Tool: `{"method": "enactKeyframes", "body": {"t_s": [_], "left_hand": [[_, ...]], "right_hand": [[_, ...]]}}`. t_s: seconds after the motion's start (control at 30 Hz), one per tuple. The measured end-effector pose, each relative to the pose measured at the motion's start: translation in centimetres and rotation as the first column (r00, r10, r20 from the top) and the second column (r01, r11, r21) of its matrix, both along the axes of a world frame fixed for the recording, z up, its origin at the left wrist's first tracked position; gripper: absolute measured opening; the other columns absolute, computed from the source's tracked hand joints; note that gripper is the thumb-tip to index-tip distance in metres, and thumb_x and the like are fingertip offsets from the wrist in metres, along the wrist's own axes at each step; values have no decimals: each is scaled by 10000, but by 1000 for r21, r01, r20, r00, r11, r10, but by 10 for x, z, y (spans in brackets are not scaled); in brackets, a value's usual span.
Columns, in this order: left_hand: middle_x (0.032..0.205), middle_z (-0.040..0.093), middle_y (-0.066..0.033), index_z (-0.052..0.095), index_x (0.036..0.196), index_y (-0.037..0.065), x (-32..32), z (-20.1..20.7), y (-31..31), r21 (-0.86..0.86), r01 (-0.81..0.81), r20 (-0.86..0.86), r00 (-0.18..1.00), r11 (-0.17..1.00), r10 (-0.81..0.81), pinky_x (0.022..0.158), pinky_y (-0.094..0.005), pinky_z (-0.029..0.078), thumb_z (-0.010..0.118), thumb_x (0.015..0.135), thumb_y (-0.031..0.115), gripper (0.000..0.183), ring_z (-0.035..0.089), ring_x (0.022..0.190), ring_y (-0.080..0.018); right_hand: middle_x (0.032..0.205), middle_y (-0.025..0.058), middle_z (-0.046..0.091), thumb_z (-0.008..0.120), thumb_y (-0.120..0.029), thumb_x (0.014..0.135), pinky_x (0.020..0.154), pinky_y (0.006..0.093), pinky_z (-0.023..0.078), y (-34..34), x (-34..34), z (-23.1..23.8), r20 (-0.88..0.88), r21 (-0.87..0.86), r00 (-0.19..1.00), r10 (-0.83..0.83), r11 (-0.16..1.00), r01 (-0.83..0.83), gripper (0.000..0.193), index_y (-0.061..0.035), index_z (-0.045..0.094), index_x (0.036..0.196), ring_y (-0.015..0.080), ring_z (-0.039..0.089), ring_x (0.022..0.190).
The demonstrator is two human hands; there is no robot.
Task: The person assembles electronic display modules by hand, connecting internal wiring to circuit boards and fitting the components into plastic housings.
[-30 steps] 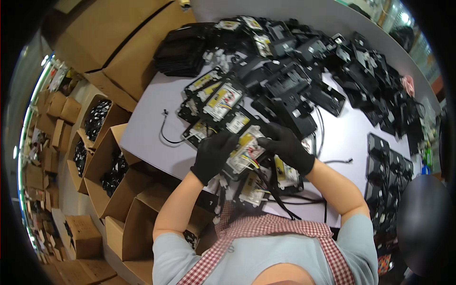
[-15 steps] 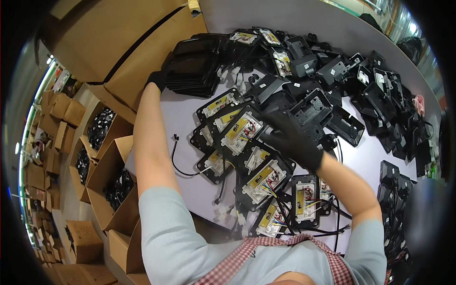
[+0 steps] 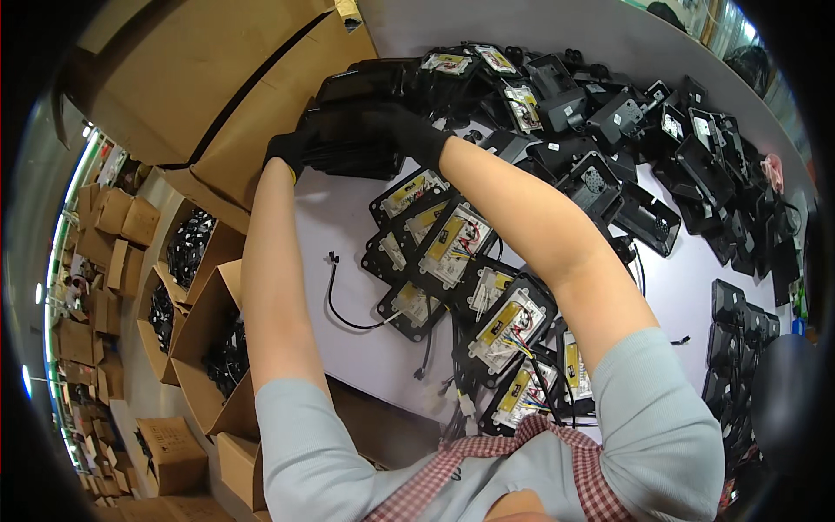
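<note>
My left hand (image 3: 289, 150), in a black glove, is at the left edge of a stack of flat, glossy black panels (image 3: 352, 161). It looks closed on that edge, though its fingertips are lost against the black. My right hand (image 3: 413, 135), also black-gloved, reaches over the right side of the same stack. Its fingers blend into the dark panels, so their shape is hidden. Between my forearms lies an overlapping heap of black-framed circuit units (image 3: 452, 248), with silvery boards, yellow blocks and coloured wires.
Black plastic housings (image 3: 639, 217) crowd the right and far table, against a grey wall (image 3: 487, 26). A large cardboard box (image 3: 217, 78) stands at the far left. Open cartons of black parts (image 3: 204, 365) sit beside the table's left edge. A black cable (image 3: 339, 313) lies on the tabletop.
My right hand has moved left and away from me, from above the circuit units to the black panel stack. My left hand stays at the stack's left edge.
</note>
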State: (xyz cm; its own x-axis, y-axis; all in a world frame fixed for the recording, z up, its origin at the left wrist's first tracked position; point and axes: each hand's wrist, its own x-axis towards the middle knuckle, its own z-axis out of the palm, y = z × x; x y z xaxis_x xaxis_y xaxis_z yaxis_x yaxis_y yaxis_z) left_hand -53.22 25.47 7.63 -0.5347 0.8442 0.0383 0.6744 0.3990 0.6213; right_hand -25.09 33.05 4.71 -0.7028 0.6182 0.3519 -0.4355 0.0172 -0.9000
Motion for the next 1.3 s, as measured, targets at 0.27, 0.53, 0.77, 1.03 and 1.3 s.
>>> {"method": "enactKeyframes", "body": {"t_s": [0.27,0.53,0.77,1.03,1.3], "left_hand": [[1184,674,-94,547,1348,74,4,-38,-38,-31,519,-631,653,854,-419,889,-350,524,708,804,34,569,641,1038,-237],[1395,566,-60,504,1433,180,114,18,-53,132,-295,966,254,946,-55,1016,-377,459,548,945,159,490,506,1289,-228],[1316,607,-126,447,1424,43,121,-48,-31,419,579,123,728,700,-675,1068,-336,434,578,815,-13,626,561,1213,-274],[1324,597,-125,481,1385,47,29,-79,-40,414,297,638,580,861,-507,998,-356,486,670,810,84,606,578,1166,-268],[1405,546,-101,526,1393,124,91,-58,-66,437,109,871,195,893,-451,948,-448,528,636,940,413,548,547,1234,-304]], "right_hand": [[1203,118,651,651,-207,907,962,340,483,-42,34,22,-11,-199,978,-207,959,200,452,-4,572,1303,203,616,1083],[1186,114,659,648,-199,904,956,357,486,-17,44,-7,-150,-123,978,-148,984,130,451,-4,569,1303,230,618,1073],[1242,70,624,680,-356,880,941,363,484,-21,83,-15,12,100,970,-243,965,241,539,-114,547,1343,208,585,1149],[1453,206,465,740,-347,856,1017,412,472,-189,303,38,198,871,853,-484,486,74,665,-91,499,1420,347,514,1289],[1562,162,339,867,-502,541,1124,642,229,-378,474,-1,722,691,288,-629,630,-355,905,-272,575,1366,457,243,1447]]}}
